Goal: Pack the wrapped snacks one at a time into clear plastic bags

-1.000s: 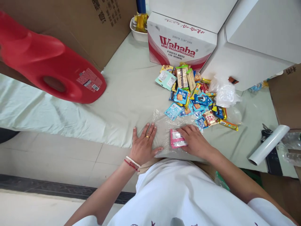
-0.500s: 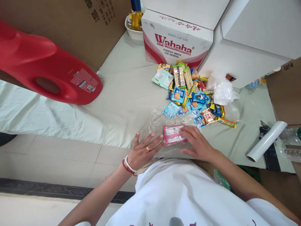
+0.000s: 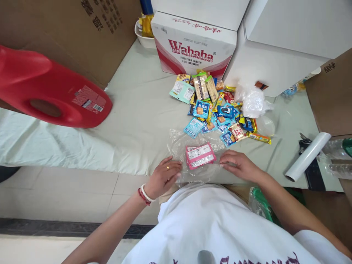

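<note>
pink-and-white packets [image 3: 201,156], apparently stacked, lie flat on a clear plastic sheet [image 3: 175,143], between the right hand [image 3: 239,165] and the left hand [image 3: 162,177]. they are just inward of both sets of fingertips, and the right hand looks slightly the nearer. their long axis runs mostly across the person's front, a little askew, with the end towards the right hand tipped farther from the body.

the right hand is partly curled, palm down, its thumb and fingers drawn near each other at the edge of the sheet; they seem to touch it, though whether they pinch it cannot be told. the left hand is loosely bent as well, fingers close together and thumb near them, over the sheet's other side; any grip on the plastic there is unclear. neither hand touches the packets.

beyond the sheet, on the cloth-covered bench [image 3: 132,128], small wrapped snacks [image 3: 202,109] are heaped against the front of the wahaha water carton [image 3: 192,49], with a crumpled plastic bag [image 3: 253,104] at the right of the heap. a white roll [image 3: 308,157] lies well off past the right hand; a red jug [image 3: 63,90] lies well apart on the left.
</note>
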Motion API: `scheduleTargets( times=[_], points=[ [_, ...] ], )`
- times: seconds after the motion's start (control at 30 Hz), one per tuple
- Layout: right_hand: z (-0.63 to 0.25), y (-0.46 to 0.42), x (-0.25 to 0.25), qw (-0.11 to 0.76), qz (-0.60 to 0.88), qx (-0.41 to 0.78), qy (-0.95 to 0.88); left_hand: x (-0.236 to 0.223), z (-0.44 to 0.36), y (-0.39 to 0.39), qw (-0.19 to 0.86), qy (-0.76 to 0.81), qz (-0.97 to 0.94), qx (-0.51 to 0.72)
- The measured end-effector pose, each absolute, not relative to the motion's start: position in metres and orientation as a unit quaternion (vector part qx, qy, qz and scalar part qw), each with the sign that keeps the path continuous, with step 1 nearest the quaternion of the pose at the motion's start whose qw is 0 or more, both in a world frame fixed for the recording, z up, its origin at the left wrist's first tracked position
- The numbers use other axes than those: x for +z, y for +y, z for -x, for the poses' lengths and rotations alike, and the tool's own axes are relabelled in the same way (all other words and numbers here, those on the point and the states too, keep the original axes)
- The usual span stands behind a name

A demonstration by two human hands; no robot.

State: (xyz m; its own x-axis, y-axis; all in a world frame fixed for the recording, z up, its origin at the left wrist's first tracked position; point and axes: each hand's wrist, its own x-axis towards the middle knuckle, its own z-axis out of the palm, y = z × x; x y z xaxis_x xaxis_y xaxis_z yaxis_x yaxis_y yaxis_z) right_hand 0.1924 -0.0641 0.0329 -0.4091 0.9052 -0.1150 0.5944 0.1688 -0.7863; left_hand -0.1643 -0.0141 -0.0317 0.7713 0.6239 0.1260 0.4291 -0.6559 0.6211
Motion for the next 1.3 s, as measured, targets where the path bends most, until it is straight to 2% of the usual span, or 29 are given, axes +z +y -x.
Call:
scheduleTargets(
  times=[0.1,0.2,0.3,0.37,0.5,0.6,0.7,0.83,0.93,1.03,1.1,1.3],
  points=[
    [-0.198,-0.036,0.032,0.171,0.542,0.468,-0.677,-0.028,0.153,-0.008,0.296,0.425,-0.834,0.189],
    [-0.200,-0.017,0.021,0.114,0.609,0.468,-0.630,-0.029,0.143,-0.003,0.216,0.554,-0.784,0.177],
    [-0.195,-0.005,0.021,-0.006,0.665,0.357,-0.656,-0.034,0.136,-0.003,0.149,0.618,-0.754,0.165],
    [-0.189,0.002,0.029,-0.055,0.684,0.256,-0.681,-0.036,0.133,-0.006,0.135,0.641,-0.732,0.186],
    [-0.169,0.027,0.040,-0.004,0.654,0.149,-0.741,-0.032,0.120,-0.011,0.105,0.643,-0.707,0.274],
    [-0.149,0.049,0.033,-0.003,0.610,0.152,-0.778,-0.025,0.105,-0.009,0.079,0.616,-0.726,0.294],
    [-0.133,0.065,0.022,-0.038,0.612,0.145,-0.776,-0.027,0.093,-0.001,0.074,0.620,-0.737,0.259],
    [-0.127,0.074,0.018,-0.061,0.620,0.217,-0.752,-0.042,0.090,0.011,0.111,0.636,-0.733,0.213],
    [-0.133,0.071,0.021,0.002,0.558,0.242,-0.794,-0.051,0.091,0.015,0.136,0.649,-0.718,0.212],
    [-0.141,0.058,0.025,0.104,0.492,0.187,-0.844,-0.053,0.091,0.017,0.155,0.660,-0.701,0.222],
    [-0.144,0.047,0.027,0.130,0.458,0.164,-0.864,-0.051,0.090,0.018,0.167,0.661,-0.696,0.225],
    [-0.134,0.015,0.030,0.004,0.423,0.137,-0.896,-0.047,0.093,0.026,0.197,0.649,-0.694,0.242]
  ],
)
